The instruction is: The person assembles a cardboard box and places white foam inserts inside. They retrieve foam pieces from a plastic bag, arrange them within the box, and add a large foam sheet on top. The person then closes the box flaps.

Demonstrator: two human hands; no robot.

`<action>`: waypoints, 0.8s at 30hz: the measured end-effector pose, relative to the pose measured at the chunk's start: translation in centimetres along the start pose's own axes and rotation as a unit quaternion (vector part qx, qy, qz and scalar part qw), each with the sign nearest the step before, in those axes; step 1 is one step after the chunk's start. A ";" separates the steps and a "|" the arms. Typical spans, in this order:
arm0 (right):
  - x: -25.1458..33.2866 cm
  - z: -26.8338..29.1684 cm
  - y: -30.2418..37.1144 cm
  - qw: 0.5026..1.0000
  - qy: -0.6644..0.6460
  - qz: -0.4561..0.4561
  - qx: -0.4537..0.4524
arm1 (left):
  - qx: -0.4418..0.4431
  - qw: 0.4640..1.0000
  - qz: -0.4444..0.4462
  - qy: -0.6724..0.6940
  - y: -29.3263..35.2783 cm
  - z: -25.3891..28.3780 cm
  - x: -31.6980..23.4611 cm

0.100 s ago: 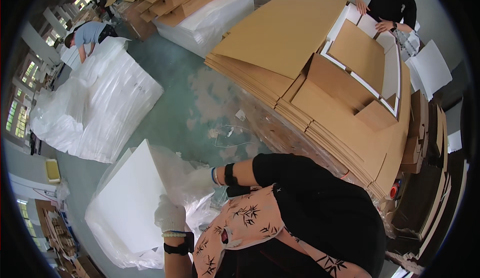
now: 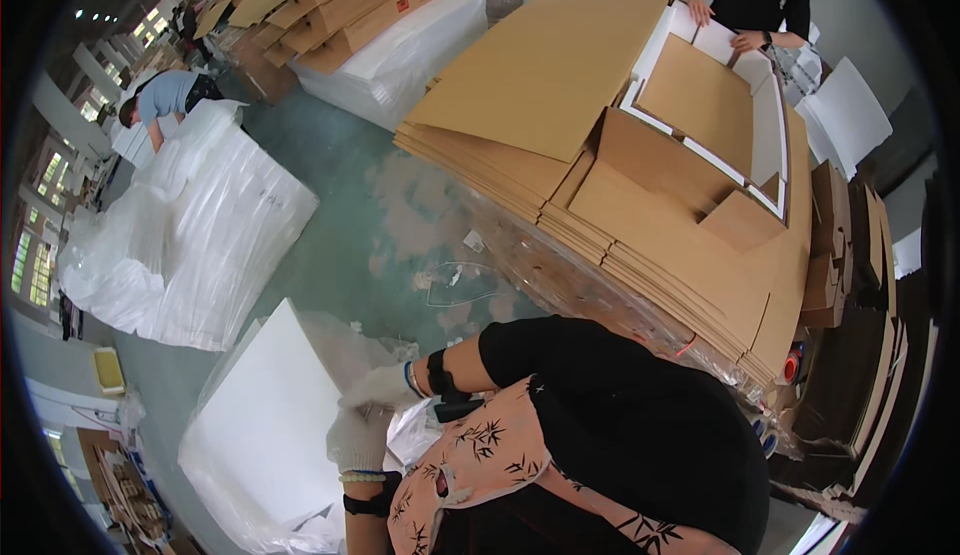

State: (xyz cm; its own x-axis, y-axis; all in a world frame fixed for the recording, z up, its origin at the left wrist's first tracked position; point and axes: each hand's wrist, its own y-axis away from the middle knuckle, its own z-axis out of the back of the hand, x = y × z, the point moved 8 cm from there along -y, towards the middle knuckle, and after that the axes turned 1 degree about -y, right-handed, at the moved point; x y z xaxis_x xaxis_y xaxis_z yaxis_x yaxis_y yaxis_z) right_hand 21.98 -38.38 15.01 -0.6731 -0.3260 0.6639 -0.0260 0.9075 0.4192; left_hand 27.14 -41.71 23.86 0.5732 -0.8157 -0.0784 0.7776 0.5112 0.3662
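Observation:
A white flat panel (image 2: 268, 405) lies at the lower left on a stack wrapped in clear plastic film (image 2: 215, 483). Against its right-hand edge is my left hand (image 2: 357, 439), in a white knitted glove with the fingers curled closed. My right hand (image 2: 384, 387), gloved alike, comes in from the right and meets the left one there, its fingers bent and pressed together. What lies between the fingers is hidden by the gloves. Loose film bunches beside and below both hands.
A stack of flat cardboard (image 2: 480, 170) bears an open carton (image 2: 650, 160) with white foam edging, where a co-worker (image 2: 750, 0) has both hands. Another person (image 2: 168, 95) bends over a film-wrapped stack (image 2: 215, 225). Scraps and a strap loop (image 2: 460, 285) lie on the green floor.
My right hand has come down and left from the loose film to meet my left hand. The whole view has shifted slightly.

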 end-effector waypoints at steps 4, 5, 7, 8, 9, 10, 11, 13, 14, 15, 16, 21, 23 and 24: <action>1.5 2.5 0.2 0.991 -0.009 0.080 -0.109 | -0.071 0.986 -0.031 0.150 0.5 2.0 -2.5; 1.9 3.5 0.2 0.988 0.004 0.079 -0.129 | -0.073 0.955 -0.103 0.268 0.4 2.5 -3.2; 3.1 5.0 0.7 0.982 0.060 0.080 -0.161 | -0.056 0.942 -0.110 0.311 0.3 3.3 -3.2; 4.1 4.8 1.3 0.976 0.103 0.080 -0.173 | -0.046 0.935 -0.114 0.333 0.2 3.2 -3.1; 5.0 5.0 1.8 0.969 0.145 0.079 -0.186 | -0.049 0.909 -0.135 0.392 -0.3 2.5 -2.5; 6.0 5.5 2.1 0.955 0.201 0.093 -0.197 | -0.045 0.904 -0.151 0.397 -0.8 1.9 -2.1; 6.9 5.9 2.2 0.939 0.256 0.103 -0.205 | -0.042 0.900 -0.164 0.401 -1.4 1.5 -1.7; 9.2 7.0 3.0 0.860 0.410 0.139 -0.268 | 0.062 0.910 -0.177 0.369 -0.3 4.1 -4.6; 10.1 7.7 4.4 0.856 0.394 0.165 -0.292 | 0.110 0.892 -0.171 0.405 -1.2 3.2 -4.6; 11.1 8.6 6.3 0.850 0.378 0.190 -0.315 | 0.158 0.870 -0.163 0.437 -2.2 1.7 -4.2; 12.0 9.6 8.5 0.842 0.364 0.214 -0.337 | 0.206 0.845 -0.152 0.470 -2.9 0.6 -4.4; 14.0 13.2 21.6 0.875 0.154 0.275 -0.368 | 0.272 0.860 -0.238 0.361 -4.0 -3.6 -6.3; 14.8 13.9 26.8 0.856 0.123 0.330 -0.377 | 0.256 0.859 -0.292 0.334 -6.1 -7.5 -6.5; 15.8 13.3 30.1 0.830 0.186 0.308 -0.427 | 0.248 0.866 -0.316 0.297 -6.4 -8.4 -7.4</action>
State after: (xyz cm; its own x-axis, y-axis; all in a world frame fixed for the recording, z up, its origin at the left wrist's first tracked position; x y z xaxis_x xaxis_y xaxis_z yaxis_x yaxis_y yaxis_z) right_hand 0.72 -12.68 29.92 -0.0857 -0.0739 0.9936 0.8782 0.4653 0.1104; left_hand 20.08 -36.66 14.28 0.2196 -0.5315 -0.8181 0.8623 -0.2865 0.4176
